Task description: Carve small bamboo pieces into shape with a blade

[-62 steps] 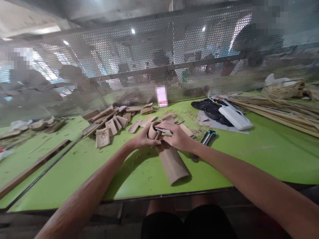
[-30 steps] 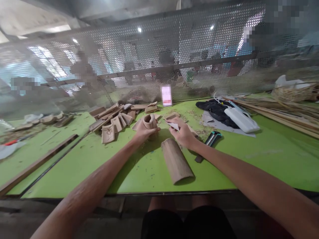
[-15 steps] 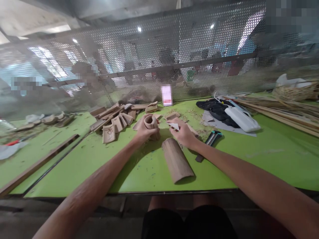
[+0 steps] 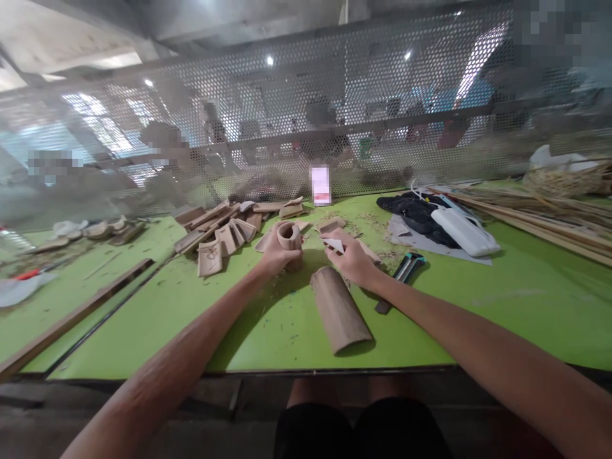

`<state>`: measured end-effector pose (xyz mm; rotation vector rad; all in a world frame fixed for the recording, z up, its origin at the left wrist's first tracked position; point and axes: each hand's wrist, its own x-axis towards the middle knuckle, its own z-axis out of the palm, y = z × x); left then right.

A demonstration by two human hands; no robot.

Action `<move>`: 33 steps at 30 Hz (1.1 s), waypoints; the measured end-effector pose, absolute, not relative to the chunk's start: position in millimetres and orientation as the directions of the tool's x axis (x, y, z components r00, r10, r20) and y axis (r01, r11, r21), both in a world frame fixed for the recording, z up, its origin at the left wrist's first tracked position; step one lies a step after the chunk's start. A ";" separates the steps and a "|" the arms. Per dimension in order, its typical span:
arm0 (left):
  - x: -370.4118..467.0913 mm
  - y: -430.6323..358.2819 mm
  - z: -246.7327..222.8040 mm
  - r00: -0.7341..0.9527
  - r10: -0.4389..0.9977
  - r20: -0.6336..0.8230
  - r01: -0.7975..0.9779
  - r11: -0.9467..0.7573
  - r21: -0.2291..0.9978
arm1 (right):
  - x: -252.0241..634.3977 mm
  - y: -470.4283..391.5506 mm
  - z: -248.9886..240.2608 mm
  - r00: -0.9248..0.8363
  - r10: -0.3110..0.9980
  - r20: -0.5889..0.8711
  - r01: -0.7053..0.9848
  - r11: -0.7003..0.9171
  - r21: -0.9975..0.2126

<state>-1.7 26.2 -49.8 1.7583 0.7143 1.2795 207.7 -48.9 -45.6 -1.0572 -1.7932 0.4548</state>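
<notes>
My left hand (image 4: 277,253) is wrapped round a short hollow wooden cylinder (image 4: 289,237), its open end facing up. To the right of it, my right hand (image 4: 352,256) is closed on a small white piece (image 4: 334,243) that looks like folded paper or sandpaper. The white piece and the cylinder are apart. Below my right hand a curved piece of bamboo (image 4: 339,310) lies rounded side up on the green table (image 4: 268,341). Beside my right wrist rests a teal and black cutter (image 4: 406,274).
Curved wooden pieces (image 4: 224,233) are heaped at the back left. A long wooden strip (image 4: 76,319) lies at the left. Behind stands a lit phone (image 4: 320,185) by a mesh screen (image 4: 268,127). At the right are a white power bank-like object (image 4: 465,231), black cloth (image 4: 411,213) and long strips (image 4: 540,217).
The view has shifted slightly. My left hand and the cylinder have moved very little, and both hands keep their holds.
</notes>
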 end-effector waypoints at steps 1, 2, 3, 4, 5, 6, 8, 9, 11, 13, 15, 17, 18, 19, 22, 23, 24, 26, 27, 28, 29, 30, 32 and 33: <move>-2.7 26.1 -48.9 0.315 0.821 0.476 -0.021 -0.495 0.869 | 207.7 -48.8 -45.9 -0.152 0.820 0.552 0.453 0.554 -0.698; -3.7 26.3 -48.2 0.309 0.823 0.477 -0.022 -0.495 0.868 | 207.6 -48.8 -46.1 -0.150 0.821 0.551 0.448 0.553 -0.702; -4.7 26.8 -47.8 0.303 0.822 0.482 -0.028 -0.498 0.867 | 207.5 -48.7 -46.3 -0.148 0.824 0.546 0.444 0.549 -0.708; -5.9 27.6 -47.7 0.299 0.819 0.491 -0.034 -0.505 0.863 | 207.4 -48.7 -46.5 -0.147 0.830 0.538 0.441 0.542 -0.715; -7.0 28.3 -47.8 0.297 0.810 0.505 -0.029 -0.521 0.853 | 207.3 -48.6 -46.7 -0.146 0.836 0.529 0.440 0.534 -0.722; -8.1 28.7 -48.2 0.297 0.793 0.532 -0.007 -0.555 0.832 | 207.2 -48.5 -46.9 -0.142 0.841 0.522 0.441 0.526 -0.727; -10.1 28.3 -49.3 0.331 0.728 0.601 0.091 -0.659 0.747 | 207.0 -48.1 -47.5 -0.133 0.845 0.518 0.448 0.518 -0.729; -10.7 27.3 -49.9 0.363 0.686 0.631 0.158 -0.713 0.684 | 206.9 -47.9 -47.9 -0.131 0.841 0.526 0.450 0.523 -0.724; -10.4 23.4 -51.0 0.426 0.616 0.663 0.283 -0.787 0.549 | 206.7 -47.7 -48.9 -0.130 0.828 0.545 0.457 0.538 -0.709; -7.8 17.9 -51.8 0.456 0.589 0.668 0.377 -0.807 0.454 | 206.3 -48.1 -49.6 -0.129 0.820 0.557 0.465 0.546 -0.697; -3.3 12.0 -52.4 0.449 0.592 0.669 0.453 -0.796 0.401 | 205.9 -49.1 -49.5 -0.129 0.820 0.558 0.476 0.545 -0.690; 2.4 6.7 -52.8 0.436 0.600 0.671 0.507 -0.780 0.368 | 205.5 -50.6 -48.3 -0.149 0.808 0.570 0.486 0.562 -0.669; 5.1 4.6 -53.0 0.430 0.597 0.677 0.520 -0.777 0.354 | 205.3 -51.5 -47.3 -0.165 0.790 0.590 0.489 0.585 -0.647; 7.5 3.0 -53.1 0.427 0.587 0.687 0.522 -0.781 0.343 | 205.3 -52.5 -45.9 -0.184 0.764 0.618 0.487 0.617 -0.618; 11.5 1.7 -52.8 0.431 0.547 0.718 0.476 -0.813 0.334 | 205.5 -55.2 -41.1 -0.237 0.641 0.730 0.463 0.735 -0.495; 11.4 2.3 -52.3 0.436 0.539 0.720 0.452 -0.824 0.343 | 205.7 -55.9 -39.5 -0.247 0.602 0.759 0.456 0.764 -0.457; 10.7 3.3 -51.7 0.444 0.536 0.718 0.428 -0.831 0.355 | 205.9 -56.4 -38.1 -0.250 0.574 0.780 0.460 0.779 -0.426; 7.9 5.7 -50.0 0.470 0.536 0.701 0.385 -0.839 0.383 | 206.4 -57.1 -35.9 -0.246 0.547 0.800 0.496 0.780 -0.381; 6.2 6.8 -49.1 0.482 0.534 0.695 0.364 -0.843 0.395 | 206.7 -57.3 -35.2 -0.242 0.544 0.804 0.521 0.771 -0.365; 4.5 7.6 -48.2 0.493 0.530 0.691 0.343 -0.847 0.405 | 206.9 -57.4 -34.6 -0.239 0.542 0.806 0.542 0.763 -0.352; 3.0 8.2 -47.3 0.501 0.525 0.687 0.324 -0.851 0.414 | 207.0 -57.5 -34.2 -0.240 0.539 0.807 0.555 0.758 -0.341; 2.0 8.4 -46.6 0.508 0.523 0.684 0.309 -0.852 0.422 | 207.1 -57.8 -33.9 -0.244 0.534 0.809 0.558 0.760 -0.333; 1.3 7.8 -45.6 0.524 0.529 0.667 0.298 -0.848 0.438 | 207.1 -59.0 -33.0 -0.256 0.521 0.814 0.544 0.774 -0.324; 1.7 7.0 -45.5 0.535 0.537 0.653 0.305 -0.843 0.443 | 206.9 -60.0 -32.2 -0.269 0.513 0.815 0.529 0.786 -0.320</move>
